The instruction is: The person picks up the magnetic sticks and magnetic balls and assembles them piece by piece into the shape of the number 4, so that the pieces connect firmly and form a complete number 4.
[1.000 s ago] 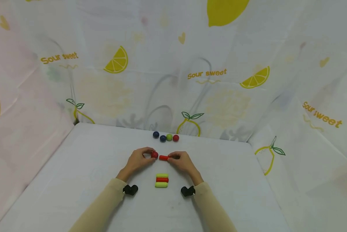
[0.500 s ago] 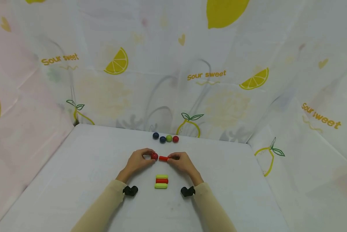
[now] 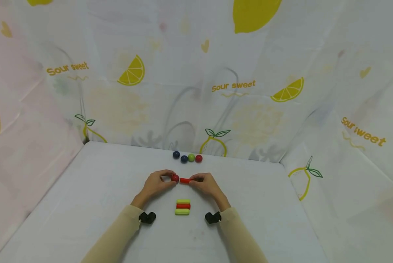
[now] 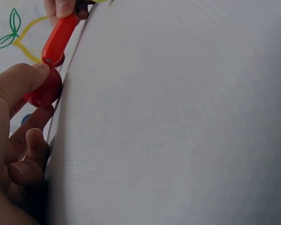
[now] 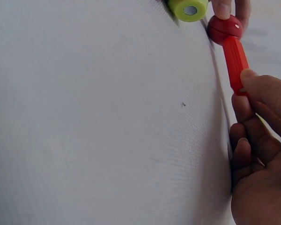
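The red rod (image 3: 184, 180) lies level over the middle of the table (image 3: 255, 212), its bare end meeting the red ball (image 3: 174, 178) — or all but meeting it; the head view does not settle which. It looks like hard, light plastic: stiff, unlikely to dent, a little slick, though its flat facets should give the fingers better purchase than a curve does. The best hold seems the one in use: the right hand (image 3: 206, 183) pinches it near its outer end between thumb and fingers, leaving the inner end uncovered.

The ball, smooth and glossy, would probably roll if let go, so a grip across its middle suits it — the left hand (image 3: 154, 183) pinches it with thumb and fingers, leaving the rod-facing side exposed.

Nearer the person, a second red rod (image 3: 183, 206) lies between two yellow-green rods (image 3: 182, 212) (one shows a silvery end disc, perhaps a magnet). Beyond the hands sit two dark blue balls (image 3: 184, 159), a green ball (image 3: 191, 157) and another red ball (image 3: 199, 158).
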Demonstrator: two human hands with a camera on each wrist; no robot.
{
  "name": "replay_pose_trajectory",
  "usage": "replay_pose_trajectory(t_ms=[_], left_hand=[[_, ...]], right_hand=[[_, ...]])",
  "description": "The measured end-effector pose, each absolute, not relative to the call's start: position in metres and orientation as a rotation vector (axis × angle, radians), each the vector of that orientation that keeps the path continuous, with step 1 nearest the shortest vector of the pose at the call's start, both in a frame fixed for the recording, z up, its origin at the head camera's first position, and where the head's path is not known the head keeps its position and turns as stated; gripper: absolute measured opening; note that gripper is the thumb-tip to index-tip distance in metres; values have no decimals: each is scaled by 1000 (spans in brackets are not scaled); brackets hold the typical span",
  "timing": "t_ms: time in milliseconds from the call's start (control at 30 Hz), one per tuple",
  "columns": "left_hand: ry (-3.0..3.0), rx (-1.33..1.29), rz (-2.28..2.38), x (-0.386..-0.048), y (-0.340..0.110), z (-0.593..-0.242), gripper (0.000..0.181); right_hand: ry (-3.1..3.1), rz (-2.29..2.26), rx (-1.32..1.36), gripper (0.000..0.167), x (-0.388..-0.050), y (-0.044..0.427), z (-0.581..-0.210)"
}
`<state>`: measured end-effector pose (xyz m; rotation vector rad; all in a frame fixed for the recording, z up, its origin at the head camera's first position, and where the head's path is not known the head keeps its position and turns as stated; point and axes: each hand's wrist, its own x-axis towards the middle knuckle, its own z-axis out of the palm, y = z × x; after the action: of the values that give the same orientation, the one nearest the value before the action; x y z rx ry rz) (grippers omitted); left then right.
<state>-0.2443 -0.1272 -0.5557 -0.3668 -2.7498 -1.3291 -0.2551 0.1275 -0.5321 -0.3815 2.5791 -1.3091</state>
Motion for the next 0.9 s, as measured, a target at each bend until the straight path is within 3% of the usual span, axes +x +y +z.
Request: replay_pose_trajectory(t_ms=[900], left_hand=[[-2765, -326, -1330, -242, -127, -556, 36]], right_hand=[[2579, -1294, -390, 19, -256, 126, -531]])
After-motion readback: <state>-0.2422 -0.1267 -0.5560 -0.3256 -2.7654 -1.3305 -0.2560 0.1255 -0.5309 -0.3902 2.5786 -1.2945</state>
